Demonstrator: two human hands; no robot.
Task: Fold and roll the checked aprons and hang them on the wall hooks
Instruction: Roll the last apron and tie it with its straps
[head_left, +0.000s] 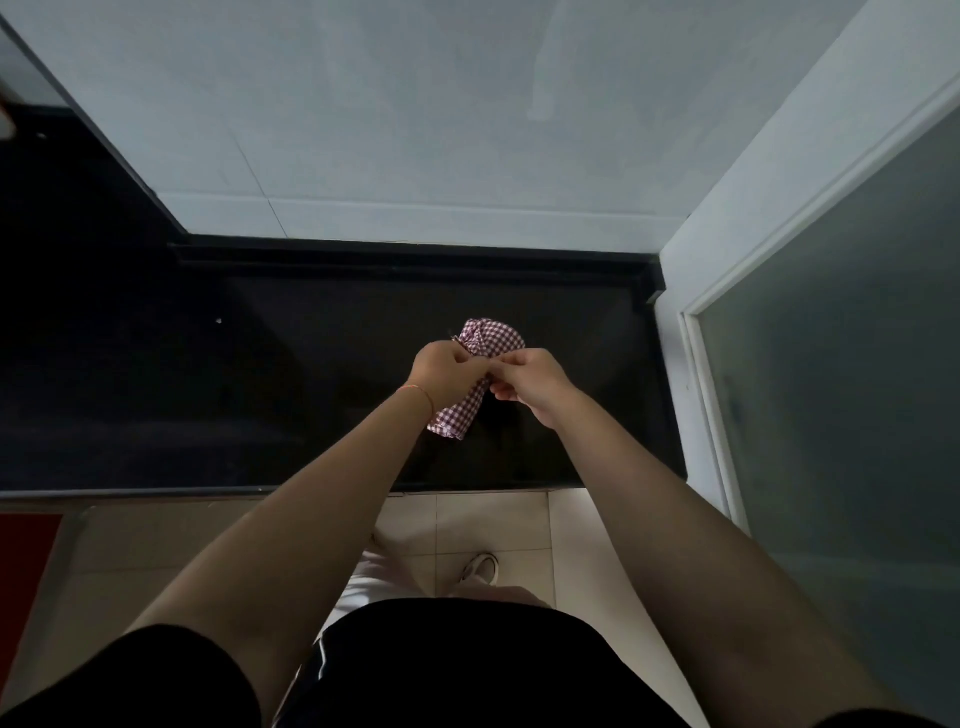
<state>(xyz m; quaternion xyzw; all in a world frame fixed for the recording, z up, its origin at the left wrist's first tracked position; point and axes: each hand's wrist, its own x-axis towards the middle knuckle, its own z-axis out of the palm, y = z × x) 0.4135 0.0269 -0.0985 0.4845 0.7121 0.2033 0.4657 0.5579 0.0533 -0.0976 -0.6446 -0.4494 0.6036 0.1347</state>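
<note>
Broadly, a pale wall (415, 104) rises beyond both hands, and a frosted glass door (841, 364) stands off to the side of the right hand. Beneath the hands runs a black countertop (260, 374), its near edge meeting a tiled floor (488, 525) on the person's side.

Between the two hands sits the checked apron (493, 336), already rolled into a tight bundle: its bunched upper end shows just past the knuckles, and its lower end (453, 422) hangs out under the left wrist. Whether it rests on the countertop or is held just above it cannot be told.

The left hand (445, 375) is curled round the middle of the roll. The right hand (527, 382) meets it fingertip to fingertip, fingers bent and pinching at the cloth, perhaps a tie or a loose edge; that detail is too small to make out.

By my reading, the rolling is done and the bundle is being secured. Next it needs a firm tuck or knot, leaving a loop for hanging. No hooks are in view.
</note>
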